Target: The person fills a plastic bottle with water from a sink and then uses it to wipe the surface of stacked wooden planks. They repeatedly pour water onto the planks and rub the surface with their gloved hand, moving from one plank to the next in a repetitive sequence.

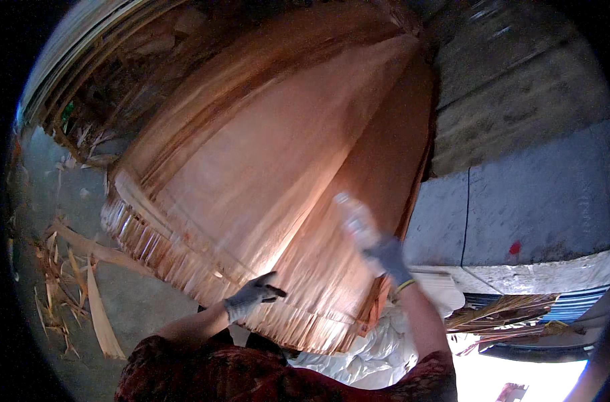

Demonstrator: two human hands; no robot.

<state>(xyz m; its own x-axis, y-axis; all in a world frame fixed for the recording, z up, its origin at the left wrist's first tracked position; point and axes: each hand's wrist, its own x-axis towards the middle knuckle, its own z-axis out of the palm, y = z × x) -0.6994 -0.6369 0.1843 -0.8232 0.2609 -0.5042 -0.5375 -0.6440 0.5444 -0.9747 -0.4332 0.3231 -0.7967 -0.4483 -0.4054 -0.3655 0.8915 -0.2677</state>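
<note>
A large stack of reddish-brown wood veneer sheets spreads in front of me, its layered near edge ragged. My right hand, in a grey glove, is closed around a clear plastic bottle, smeared by motion. The bottle is tilted, its far end pointing up and left over the right part of the sheets. At the near edge of the stack my left hand, also in a grey glove with dark fingertips, holds nothing. Its fingers are apart and point right, above the sheets; whether they touch is unclear.
To the right stands a long block-like stack with a grey top and a dark line across it. Crumpled white plastic sheeting lies near me. Wood strips and scraps litter the floor at left. More layered sheets rise at far left.
</note>
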